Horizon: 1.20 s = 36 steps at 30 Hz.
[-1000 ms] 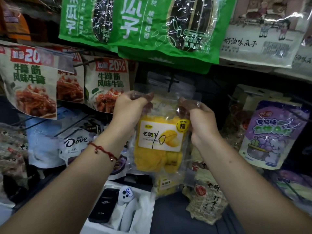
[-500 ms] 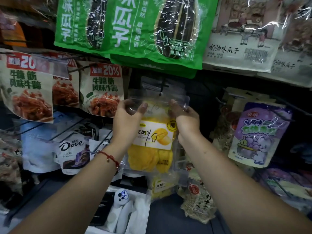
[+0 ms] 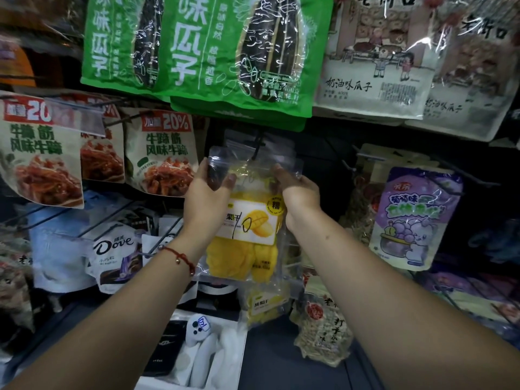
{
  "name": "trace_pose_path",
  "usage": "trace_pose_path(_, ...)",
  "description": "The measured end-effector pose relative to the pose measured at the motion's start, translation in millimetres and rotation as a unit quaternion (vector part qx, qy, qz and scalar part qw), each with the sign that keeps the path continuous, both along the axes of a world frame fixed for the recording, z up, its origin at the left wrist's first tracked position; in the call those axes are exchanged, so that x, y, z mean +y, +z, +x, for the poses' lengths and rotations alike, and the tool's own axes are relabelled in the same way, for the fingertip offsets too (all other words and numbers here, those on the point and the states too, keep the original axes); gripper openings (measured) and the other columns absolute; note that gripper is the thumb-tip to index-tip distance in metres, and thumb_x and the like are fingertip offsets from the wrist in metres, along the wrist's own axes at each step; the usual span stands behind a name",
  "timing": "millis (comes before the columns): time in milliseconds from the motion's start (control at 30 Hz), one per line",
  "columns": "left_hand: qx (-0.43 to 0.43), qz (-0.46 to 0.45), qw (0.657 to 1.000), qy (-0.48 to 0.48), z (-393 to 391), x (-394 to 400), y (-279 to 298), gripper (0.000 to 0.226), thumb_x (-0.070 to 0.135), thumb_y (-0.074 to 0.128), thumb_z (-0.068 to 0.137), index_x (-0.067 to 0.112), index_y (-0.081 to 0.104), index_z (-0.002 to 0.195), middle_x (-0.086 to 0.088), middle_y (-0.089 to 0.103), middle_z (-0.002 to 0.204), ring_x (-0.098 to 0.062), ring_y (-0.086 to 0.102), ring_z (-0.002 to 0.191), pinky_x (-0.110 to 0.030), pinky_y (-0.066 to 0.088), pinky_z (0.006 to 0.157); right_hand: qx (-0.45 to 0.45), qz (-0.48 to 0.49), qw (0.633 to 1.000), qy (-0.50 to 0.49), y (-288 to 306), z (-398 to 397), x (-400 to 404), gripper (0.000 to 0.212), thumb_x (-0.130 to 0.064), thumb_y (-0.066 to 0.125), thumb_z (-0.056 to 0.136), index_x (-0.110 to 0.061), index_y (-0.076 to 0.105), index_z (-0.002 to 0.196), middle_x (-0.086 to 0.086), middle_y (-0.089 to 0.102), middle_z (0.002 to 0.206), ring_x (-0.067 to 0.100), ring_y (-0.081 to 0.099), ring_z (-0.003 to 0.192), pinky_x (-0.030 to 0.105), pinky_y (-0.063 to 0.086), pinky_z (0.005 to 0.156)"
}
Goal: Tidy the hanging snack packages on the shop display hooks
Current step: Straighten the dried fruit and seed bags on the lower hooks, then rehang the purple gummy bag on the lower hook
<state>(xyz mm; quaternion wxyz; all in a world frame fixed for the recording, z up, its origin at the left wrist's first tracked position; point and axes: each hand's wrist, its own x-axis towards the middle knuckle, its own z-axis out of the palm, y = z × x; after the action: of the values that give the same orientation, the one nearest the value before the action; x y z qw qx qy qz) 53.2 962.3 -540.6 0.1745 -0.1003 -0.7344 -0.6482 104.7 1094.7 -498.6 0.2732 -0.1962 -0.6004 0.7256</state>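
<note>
Two hands, left hand (image 3: 206,201), right hand (image 3: 299,194), gripping clear mango bag (image 3: 247,235)

Yellow mango packet (image 3: 247,237), green seed bags (image 3: 219,52), purple grape pouch (image 3: 408,220)

Dove pouch (image 3: 116,253) at 8 o'clock read "Dove". Tendon packs (image 3: 163,153) at 10 showed "20%". Mango bag (image 3: 250,223) label, center, had handwritten "10".
</note>
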Motion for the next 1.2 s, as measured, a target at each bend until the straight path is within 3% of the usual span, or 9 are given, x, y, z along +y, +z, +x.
trace_pose_path(133, 0.035, -0.101, 0.994, 0.016, 5, -8, -7, 0.079, 0.053, 0.059, 0.094, 0.030, 0.020, 0.158, -0.011, 0.056, 0.134, -0.029, 0.060, 0.113, -0.039, 0.053, 0.082, -0.008, 0.098, 0.995, 0.002, -12, 4, 6, 0.036, -0.041, 0.072, 0.087, -0.007, 0.068, 0.100, 0.007, 0.074, 0.089, 0.025, 0.069, 0.087, 0.042, 0.055, 0.088)
trace_pose_path(233, 0.079, -0.234, 0.968, 0.052, 22, -21, -12, 0.089, 0.051, 0.060, 0.094, 0.024, 0.007, 0.160, -0.011, 0.027, 0.158, -0.032, 0.042, 0.135, -0.048, 0.046, 0.104, -0.025, 0.202, 0.979, -0.006, -18, 12, 15, 0.035, -0.044, 0.069, 0.088, -0.014, 0.066, 0.106, 0.004, 0.071, 0.099, 0.023, 0.067, 0.092, 0.045, 0.055, 0.088)
trace_pose_path(300, 0.161, -0.358, 0.914, 0.099, 37, -31, -17, 0.082, 0.047, 0.062, 0.093, 0.018, 0.020, 0.158, -0.017, 0.020, 0.162, -0.036, 0.030, 0.144, -0.052, 0.036, 0.113, -0.056, 0.288, 0.956, 0.001, -22, 22, 23, 0.041, -0.047, 0.067, 0.088, -0.019, 0.060, 0.117, -0.001, 0.068, 0.107, 0.021, 0.066, 0.099, 0.040, 0.055, 0.087)
trace_pose_path(433, 0.268, -0.497, 0.822, 0.074, 65, -38, -29, 0.066, 0.047, 0.051, 0.097, 0.017, 0.036, 0.153, -0.022, 0.029, 0.158, -0.041, 0.031, 0.143, -0.056, 0.033, 0.112, -0.115, 0.490, 0.864, 0.017, -38, 55, 44, 0.079, -0.059, 0.058, 0.088, -0.017, 0.035, 0.151, 0.007, 0.047, 0.147, 0.026, 0.048, 0.134, 0.045, 0.046, 0.106)
trace_pose_path(600, 0.305, -0.589, 0.747, -0.041, 105, -2, -25, 0.071, 0.059, 0.033, 0.090, 0.023, 0.037, 0.151, -0.020, 0.035, 0.157, -0.043, 0.038, 0.141, -0.059, 0.038, 0.110, -0.240, 0.633, 0.733, 0.058, -47, 110, 83, 0.082, -0.061, 0.043, 0.097, -0.020, 0.010, 0.160, 0.007, 0.007, 0.167, 0.030, 0.003, 0.153, 0.045, 0.010, 0.124)
trace_pose_path(733, 0.273, -0.650, 0.701, -0.106, 126, 55, -14, 0.083, 0.072, 0.027, 0.093, 0.035, -0.010, 0.157, -0.011, -0.007, 0.167, -0.035, 0.003, 0.154, -0.054, 0.011, 0.123, -0.321, 0.650, 0.688, 0.047, -50, 144, 124, 0.082, -0.065, 0.037, 0.097, -0.024, 0.004, 0.160, 0.008, -0.004, 0.167, 0.033, -0.007, 0.153, 0.046, 0.000, 0.122)
trace_pose_path(1033, 0.190, -0.659, 0.698, -0.206, 127, 171, -5, 0.093, 0.074, 0.040, 0.091, 0.035, -0.010, 0.158, -0.011, -0.016, 0.166, -0.040, 0.000, 0.152, -0.055, 0.011, 0.122, -0.408, 0.592, 0.695, -0.017, -39, 194, 212, 0.081, -0.066, 0.038, 0.096, -0.027, 0.006, 0.160, 0.006, -0.004, 0.168, 0.035, 0.000, 0.153, 0.050, 0.007, 0.122)
trace_pose_path(1100, 0.192, -0.643, 0.709, -0.216, 123, 192, -5, 0.092, 0.072, 0.043, 0.091, 0.037, -0.010, 0.158, -0.013, -0.015, 0.166, -0.041, 0.003, 0.152, -0.054, 0.013, 0.121, -0.410, 0.565, 0.715, -0.043, -36, 199, 228, 0.083, -0.065, 0.041, 0.096, -0.025, 0.007, 0.160, 0.008, -0.001, 0.167, 0.036, 0.003, 0.152, 0.049, 0.012, 0.121)
trace_pose_path(1200, 0.204, -0.622, 0.723, -0.219, 118, 218, -7, 0.089, 0.068, 0.046, 0.092, 0.039, -0.009, 0.157, -0.020, -0.008, 0.166, -0.043, 0.011, 0.150, -0.053, 0.017, 0.119, -0.383, 0.466, 0.795, -0.058, -28, 200, 249, 0.091, -0.063, 0.050, 0.093, -0.021, 0.005, 0.160, 0.009, -0.001, 0.167, 0.035, 0.006, 0.153, 0.049, 0.020, 0.121)
